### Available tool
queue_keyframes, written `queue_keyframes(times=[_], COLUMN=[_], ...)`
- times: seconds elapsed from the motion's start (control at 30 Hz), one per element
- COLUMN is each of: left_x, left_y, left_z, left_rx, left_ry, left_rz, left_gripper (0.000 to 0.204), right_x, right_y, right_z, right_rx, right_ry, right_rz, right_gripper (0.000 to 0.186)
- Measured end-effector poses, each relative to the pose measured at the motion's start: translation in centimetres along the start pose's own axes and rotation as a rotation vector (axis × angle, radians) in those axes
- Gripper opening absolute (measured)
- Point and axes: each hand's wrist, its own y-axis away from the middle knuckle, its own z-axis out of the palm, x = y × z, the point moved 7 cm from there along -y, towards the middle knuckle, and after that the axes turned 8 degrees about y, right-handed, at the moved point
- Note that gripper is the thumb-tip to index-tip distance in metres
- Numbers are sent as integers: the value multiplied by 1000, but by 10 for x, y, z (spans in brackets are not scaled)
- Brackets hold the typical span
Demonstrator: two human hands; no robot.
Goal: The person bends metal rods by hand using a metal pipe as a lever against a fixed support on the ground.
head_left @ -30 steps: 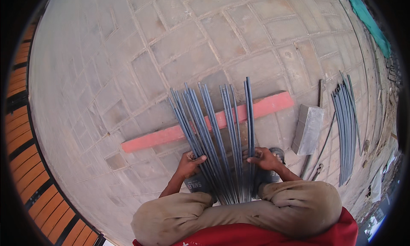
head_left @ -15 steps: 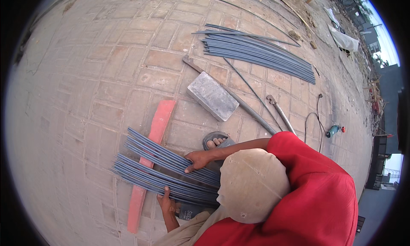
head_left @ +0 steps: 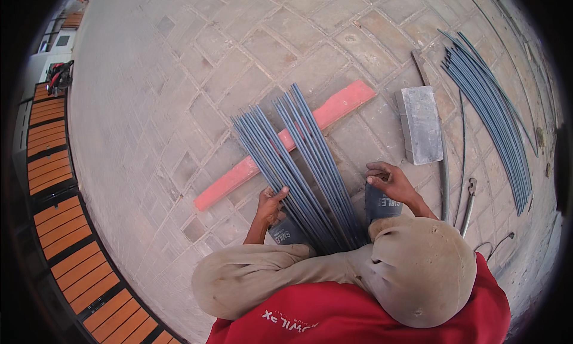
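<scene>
Thin blue-grey steel rods lie in two groups (head_left: 259, 153) (head_left: 313, 153) across a pink painted bar (head_left: 218, 184) on the paving, their near ends between my legs. My left hand (head_left: 268, 205) is closed on the edge of the left group, thumb on top. My right hand (head_left: 391, 181) is open just right of the rods, over my dark sandal (head_left: 384, 203), fingers curled but apart and holding nothing that I can see. My knees in beige trousers sit just behind both hands.
At right lie a grey block (head_left: 420, 126), a long bar (head_left: 421, 66), another rod bundle (head_left: 486, 123), a metal tool (head_left: 468, 206) and a black cable (head_left: 501, 242). Orange slatted panels (head_left: 65, 224) edge the left, with a motorbike (head_left: 58, 78) at the upper left.
The rods, earlier in several spread clusters, now form two groups. My right hand has left the rods and moved right; my left still grips. The view turned right, then back.
</scene>
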Motion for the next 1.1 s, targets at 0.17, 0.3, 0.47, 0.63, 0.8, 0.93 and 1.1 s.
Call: queue_keyframes(times=[0.17, 0.3, 0.47, 0.63, 0.8, 0.93, 1.1], left_x=[-4, 9, 47, 59, 49, 28, 24], left_y=[0, 0, 12, 9, -6, 3, 19], left_z=[-9, -8, 15, -4, 16, 2, 18], left_rx=[86, 165, 347, 235, 123, 135, 65], left_ry=[126, 138, -192, -244, -233, -312, -437], left_rz=[14, 104, 187, 94, 0, -163, -232], left_gripper=[30, 31, 36, 30, 26, 24, 50], right_x=[-2, 17, 15, 20, 18, 31, 3], right_y=[-29, -23, -26, -36, -32, -32, 45], right_z=[45, 43, 32, 44, 25, 25, -46], right_rx=[-181, -240, -212, -198, -147, -72, 207], right_ry=[172, 150, 104, 39, -29, 8, -118], right_rz=[-83, -57, -7, -17, -44, -109, -200], right_gripper=[44, 41, 38, 38, 36, 40, 33])
